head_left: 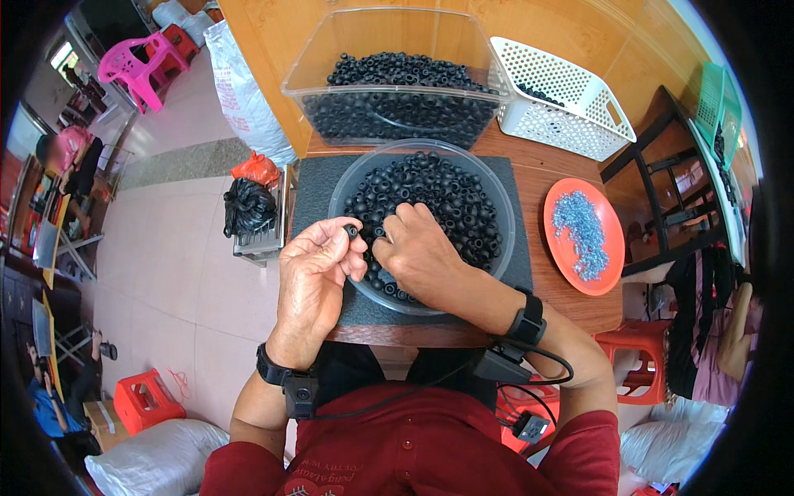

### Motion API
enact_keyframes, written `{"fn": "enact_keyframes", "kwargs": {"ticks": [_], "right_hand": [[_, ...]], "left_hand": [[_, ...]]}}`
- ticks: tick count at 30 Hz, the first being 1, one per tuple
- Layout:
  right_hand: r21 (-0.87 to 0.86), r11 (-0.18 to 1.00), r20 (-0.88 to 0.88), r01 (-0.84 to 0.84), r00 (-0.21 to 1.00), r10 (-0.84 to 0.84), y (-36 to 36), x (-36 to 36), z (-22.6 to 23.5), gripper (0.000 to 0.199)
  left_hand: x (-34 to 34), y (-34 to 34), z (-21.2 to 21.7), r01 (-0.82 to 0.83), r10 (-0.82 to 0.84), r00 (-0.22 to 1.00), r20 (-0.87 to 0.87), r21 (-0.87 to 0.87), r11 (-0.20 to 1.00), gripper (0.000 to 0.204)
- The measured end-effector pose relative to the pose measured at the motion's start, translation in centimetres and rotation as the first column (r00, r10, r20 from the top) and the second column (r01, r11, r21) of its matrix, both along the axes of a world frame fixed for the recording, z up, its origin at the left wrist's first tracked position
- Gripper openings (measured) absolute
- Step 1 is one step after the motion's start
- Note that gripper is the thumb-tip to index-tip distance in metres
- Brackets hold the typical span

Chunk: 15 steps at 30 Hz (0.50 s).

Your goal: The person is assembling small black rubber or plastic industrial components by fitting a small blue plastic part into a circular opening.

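A small round black part with a hole in it [351, 232] is pinched between the thumb and fingers of my left hand [318, 264], at the left rim of a clear round tub [506, 207]. Many like black parts [430, 186] fill that tub. My right hand [420, 252] hangs over the parts with its fingers curled in, close to the left hand. Whatever its fingertips hold, if anything, is hidden by the hand. To the right, an orange-red plate [610, 236] bears a heap of tiny clear bluish pieces [581, 234].
Behind the tub stand a clear rectangular bin [397, 95] of black parts and a white perforated basket [562, 124]. A dark mat [318, 186] lies under the tub on the wooden table [542, 281]. Red stools [147, 401] and sacks [157, 459] surround me; other people sit at both sides.
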State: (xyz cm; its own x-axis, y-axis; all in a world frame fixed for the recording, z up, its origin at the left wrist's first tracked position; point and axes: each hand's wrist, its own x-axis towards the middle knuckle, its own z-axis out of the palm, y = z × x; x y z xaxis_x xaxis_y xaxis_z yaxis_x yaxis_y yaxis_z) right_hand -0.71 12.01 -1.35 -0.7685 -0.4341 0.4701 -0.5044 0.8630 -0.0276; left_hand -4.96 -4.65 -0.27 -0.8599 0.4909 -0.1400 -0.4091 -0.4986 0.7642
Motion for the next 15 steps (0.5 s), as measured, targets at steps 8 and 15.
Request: {"fn": "enact_keyframes", "kwargs": {"ticks": [8,15], "right_hand": [[-0.003,1.0,0.057,0.013,0.998,-0.013,0.01,0.6,-0.11,0.009],[0.029,0.999,0.048,0.021,0.999,-0.023,-0.07,0.57,-0.09,0.009]], "left_hand": [[0.01,-0.17,0.01,0.01,-0.01,1.0,-0.007,-0.01,1.0,0.02],[0.21,0.22,0.38,0.028,-0.028,1.0,-0.009,0.001,1.0,0.02]]}}
